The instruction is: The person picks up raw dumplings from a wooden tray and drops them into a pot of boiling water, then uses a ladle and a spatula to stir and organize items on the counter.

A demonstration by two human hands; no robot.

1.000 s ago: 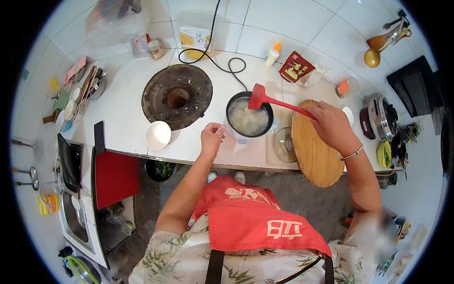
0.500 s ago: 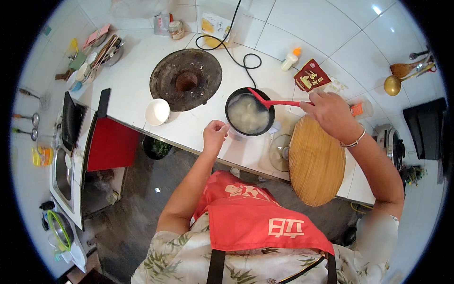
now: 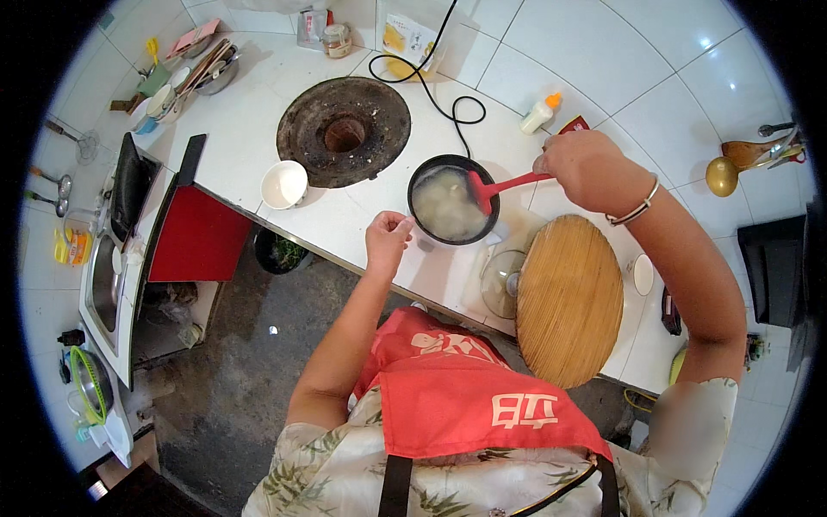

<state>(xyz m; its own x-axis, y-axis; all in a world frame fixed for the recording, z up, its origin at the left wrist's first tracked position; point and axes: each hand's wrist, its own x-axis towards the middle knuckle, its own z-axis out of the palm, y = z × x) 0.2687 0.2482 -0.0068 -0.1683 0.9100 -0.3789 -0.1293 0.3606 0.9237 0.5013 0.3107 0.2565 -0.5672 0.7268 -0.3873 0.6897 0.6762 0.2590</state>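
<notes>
My right hand (image 3: 586,168) grips the handle of a red spatula (image 3: 517,183), with the fingers wrapped round it. Its broad red head rests at the right side of a round black pot (image 3: 412,200), partly inside the rim. Pale lumps in cloudy liquid (image 3: 448,205) fill the pot. Beside the pot's left rim is my left hand (image 3: 388,241), its thumb and fingers pinched together and nothing showing between them. Whether it touches the pot is hard to see.
Right of the pot, a round wooden board (image 3: 573,302) overhangs the counter's front edge, next to a glass lid (image 3: 501,283). A white bowl (image 3: 284,184) stands left, by the sooty stove opening (image 3: 345,133). Behind the pot runs a black cord (image 3: 439,108) and stands an orange-capped bottle (image 3: 540,114).
The red spatula's head has moved from the pot's back rim to its right side and turned. My right hand has shifted slightly up; my left hand stays beside the pot.
</notes>
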